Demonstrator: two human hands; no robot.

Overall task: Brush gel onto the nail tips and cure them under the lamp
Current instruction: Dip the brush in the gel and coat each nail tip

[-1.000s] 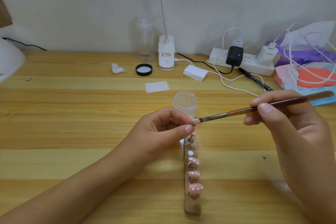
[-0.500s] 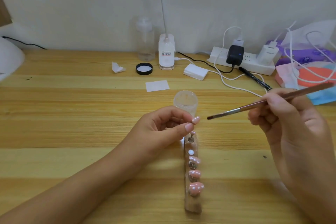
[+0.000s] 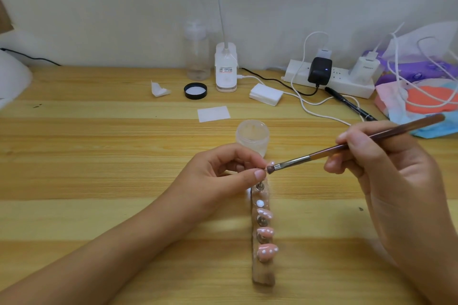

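My left hand point(image 3: 223, 176) pinches a small pink nail tip point(image 3: 270, 165) with white dots between thumb and fingers. My right hand point(image 3: 386, 171) grips a brown-handled gel brush point(image 3: 347, 146), and its bristles touch the held tip. Below, a clear holder strip point(image 3: 263, 272) lies on the wooden table point(image 3: 99, 156) carrying three pink dotted nail tips point(image 3: 266, 251) on metal studs. An open frosted gel jar point(image 3: 252, 136) stands just behind my left hand. The white curing lamp point(image 3: 12, 82) shows at the far left edge.
At the back stand a clear pump bottle point(image 3: 197, 54), a white desk-lamp base point(image 3: 226, 69), a black jar lid point(image 3: 195, 90), wipe pads point(image 3: 265, 94) and a power strip point(image 3: 329, 79) with chargers and cables. A black pen point(image 3: 352, 104) and tissue packs point(image 3: 421, 96) lie right.
The brush lifted off the held tip and drew back to the right, then came back down; its bristles touch the tip again. My left hand stayed in place.
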